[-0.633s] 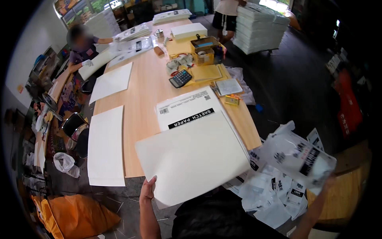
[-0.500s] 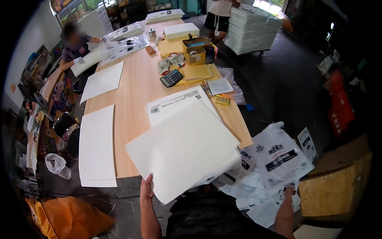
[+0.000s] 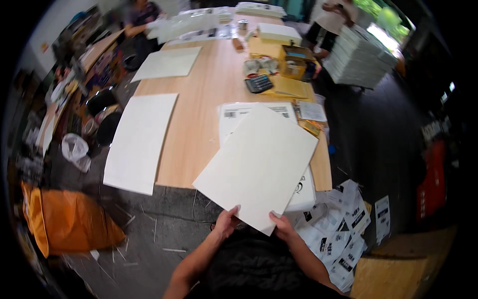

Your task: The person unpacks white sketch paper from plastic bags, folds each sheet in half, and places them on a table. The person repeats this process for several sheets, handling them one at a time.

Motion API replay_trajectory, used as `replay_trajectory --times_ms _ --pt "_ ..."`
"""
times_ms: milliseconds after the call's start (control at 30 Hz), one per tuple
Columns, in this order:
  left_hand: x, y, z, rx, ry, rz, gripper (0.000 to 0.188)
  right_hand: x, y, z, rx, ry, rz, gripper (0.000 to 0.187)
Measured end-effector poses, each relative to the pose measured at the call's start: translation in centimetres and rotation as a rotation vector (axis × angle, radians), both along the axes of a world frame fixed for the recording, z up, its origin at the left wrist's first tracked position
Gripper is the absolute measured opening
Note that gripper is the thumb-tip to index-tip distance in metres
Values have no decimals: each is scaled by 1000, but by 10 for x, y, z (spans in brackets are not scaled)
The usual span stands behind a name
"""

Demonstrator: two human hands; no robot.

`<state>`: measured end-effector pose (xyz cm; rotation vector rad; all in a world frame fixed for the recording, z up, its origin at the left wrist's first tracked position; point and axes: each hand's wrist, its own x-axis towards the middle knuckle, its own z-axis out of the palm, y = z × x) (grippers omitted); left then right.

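A large white sheet of board [image 3: 259,164] lies turned at an angle, with its near corner reaching past the table's front edge toward me. My left hand [image 3: 226,222] grips the edge left of that corner, thumb on top. On the other side of the corner, my right hand [image 3: 283,224] pinches the edge the same way. The fingers of both hands are hidden under the board. Beneath it, a printed white plastic bag or package [image 3: 300,192] sticks out at the right, and a printed strip with a barcode [image 3: 230,115] shows at the far side.
Two more white boards [image 3: 139,142] [image 3: 169,63] lie along the table's [image 3: 191,149] left side. A calculator [image 3: 259,84], a box of tools [image 3: 294,62] and a clipboard [image 3: 312,111] stand at the right. Printed bags [image 3: 333,239] litter the floor. Two people are beyond.
My right hand has come from the plastic bag at the right to the board's edge. That bag is now down at the pile. The view has shifted, and the board has turned.
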<state>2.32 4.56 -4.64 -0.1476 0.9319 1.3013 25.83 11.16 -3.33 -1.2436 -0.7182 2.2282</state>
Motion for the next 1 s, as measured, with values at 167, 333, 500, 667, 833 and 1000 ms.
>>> replay_trajectory --times_ms 167,333,500,667,833,1000 --pt "-71 -18 24 76 354 300 34 39 6 26 37 -251 119 45" --pt "-69 -31 15 151 527 260 31 51 38 26 301 -397 219 43" --pt "-53 -31 19 210 532 231 42 48 75 43 440 -822 375 44" --pt "-53 -27 49 361 496 133 59 42 74 45 1116 -1575 568 46" --pt "-48 -29 55 448 499 17 64 -82 39 102 1081 -658 523 32" --pt "-35 -27 73 468 427 -77 73 -143 25 119 1292 -469 550 30"
